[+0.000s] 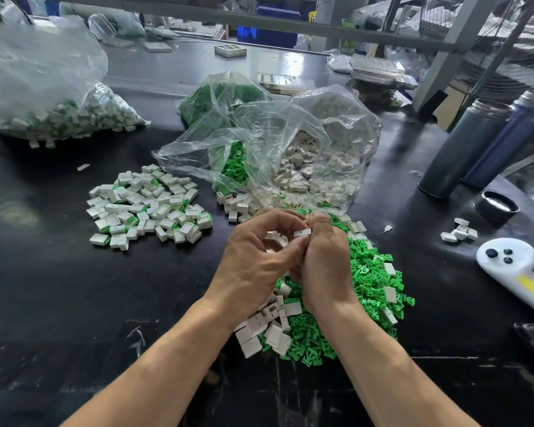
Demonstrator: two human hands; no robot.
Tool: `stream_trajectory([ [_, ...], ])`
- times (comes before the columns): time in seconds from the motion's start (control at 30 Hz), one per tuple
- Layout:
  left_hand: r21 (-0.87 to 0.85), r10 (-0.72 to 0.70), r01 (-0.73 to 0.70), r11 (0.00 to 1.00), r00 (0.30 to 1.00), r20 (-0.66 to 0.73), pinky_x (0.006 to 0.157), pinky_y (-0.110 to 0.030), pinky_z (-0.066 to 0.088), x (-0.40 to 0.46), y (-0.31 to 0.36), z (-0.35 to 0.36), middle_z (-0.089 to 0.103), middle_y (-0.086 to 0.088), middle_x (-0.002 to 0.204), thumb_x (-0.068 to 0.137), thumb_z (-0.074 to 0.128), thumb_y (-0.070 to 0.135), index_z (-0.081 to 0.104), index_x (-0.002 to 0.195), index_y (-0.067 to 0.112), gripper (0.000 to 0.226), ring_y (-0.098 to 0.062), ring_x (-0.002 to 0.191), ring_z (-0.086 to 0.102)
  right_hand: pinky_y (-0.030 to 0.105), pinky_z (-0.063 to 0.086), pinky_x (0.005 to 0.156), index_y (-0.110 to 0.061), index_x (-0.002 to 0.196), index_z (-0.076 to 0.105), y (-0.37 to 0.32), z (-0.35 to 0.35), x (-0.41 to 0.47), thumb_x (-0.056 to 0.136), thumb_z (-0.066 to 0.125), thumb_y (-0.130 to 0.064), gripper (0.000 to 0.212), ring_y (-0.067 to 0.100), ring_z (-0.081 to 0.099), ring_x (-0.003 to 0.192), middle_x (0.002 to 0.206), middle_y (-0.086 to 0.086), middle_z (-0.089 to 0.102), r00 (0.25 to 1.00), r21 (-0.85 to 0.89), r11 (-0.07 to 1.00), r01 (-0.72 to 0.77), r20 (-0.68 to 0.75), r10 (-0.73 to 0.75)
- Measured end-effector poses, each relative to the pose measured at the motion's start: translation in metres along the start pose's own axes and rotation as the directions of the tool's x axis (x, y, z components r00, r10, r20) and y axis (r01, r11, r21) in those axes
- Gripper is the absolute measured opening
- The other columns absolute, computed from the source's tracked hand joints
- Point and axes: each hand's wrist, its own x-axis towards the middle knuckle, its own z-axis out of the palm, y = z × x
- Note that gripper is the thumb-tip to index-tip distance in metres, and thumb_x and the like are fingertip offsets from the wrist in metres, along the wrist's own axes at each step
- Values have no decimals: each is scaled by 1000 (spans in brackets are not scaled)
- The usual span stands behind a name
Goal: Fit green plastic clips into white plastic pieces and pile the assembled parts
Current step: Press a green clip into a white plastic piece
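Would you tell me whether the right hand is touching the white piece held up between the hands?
Touching: the head view shows the right hand pinching the white piece.

Both bare forearms enter from the near edge and converge toward the middle. The left hand (253,260) is held with its back facing up, fingers curled inward into a loose cup. The right hand (324,260) sits directly against the left hand, its back facing up and to the right, fingers curled. The fingertips of both hands meet at the top, pinching together.
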Motion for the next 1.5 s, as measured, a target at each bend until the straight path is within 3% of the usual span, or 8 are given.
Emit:
stream_trajectory([
  [0.43,-7,1,-1,1000,1000,8,61,-29,59,0,1,0,70,-7,117,92,73,3,73,96,2,5,-16,71,70,18,40,41,-33,65,77,1,0,0,97,38,-45,52,0,52,42,47,-13,55,1000,-22,1000,4,-3,-5],
  [0.63,29,-6,6,1000,1000,-13,69,-54,62,0,0,-1,71,-3,118,91,74,6,74,99,5,7,-41,80,71,18,38,38,-31,70,78,2,-3,-1,107,36,-41,56,1,49,39,45,-12,53,1000,-9,1000,-1,-5,1],
  [0.7,30,-10,11,1000,1000,-21,77,-60,61,1,1,-2,72,-1,117,90,76,9,75,98,7,9,-41,86,72,18,40,40,-35,68,76,0,-6,-1,110,35,-46,59,0,51,41,46,-11,55,999,-86,996,32,5,-31],
  [0.83,58,-25,31,998,995,-97,83,-48,61,3,-1,-9,76,3,99,87,79,22,76,99,15,14,-23,89,72,13,38,44,-21,74,73,-5,-17,2,111,39,-49,58,3,53,46,61,0,66,991,-193,972,132,8,-133],
  [0.97,53,-34,44,998,984,-176,68,-23,54,4,-2,-16,73,0,87,85,79,26,74,99,16,18,-6,75,64,17,40,46,-18,94,75,-11,-29,4,103,64,-32,20,7,53,54,75,1,69,972,-178,958,225,106,-209],
  [1.03,37,-46,54,998,980,-194,67,-21,55,4,-2,-16,73,-4,87,86,79,22,74,99,13,16,-6,73,64,16,44,52,-22,97,76,-10,-30,5,98,72,-24,4,10,59,63,79,-1,72,967,-237,942,238,148,-207],
  [1.13,38,-43,52,998,979,-198,67,-21,55,4,-1,-16,74,-8,89,87,78,19,73,99,11,16,-7,72,64,16,46,56,-25,96,77,-7,-29,7,95,76,-17,8,12,64,71,87,1,75,969,-274,933,233,143,-200],
  [1.5,61,-28,38,997,986,-167,67,-20,55,3,-2,-17,75,4,86,87,80,20,73,103,18,18,-6,75,68,14,45,54,-24,89,74,-4,-29,8,98,72,-21,9,3,63,64,72,-9,72,978,-290,936,198,116,-171],
])
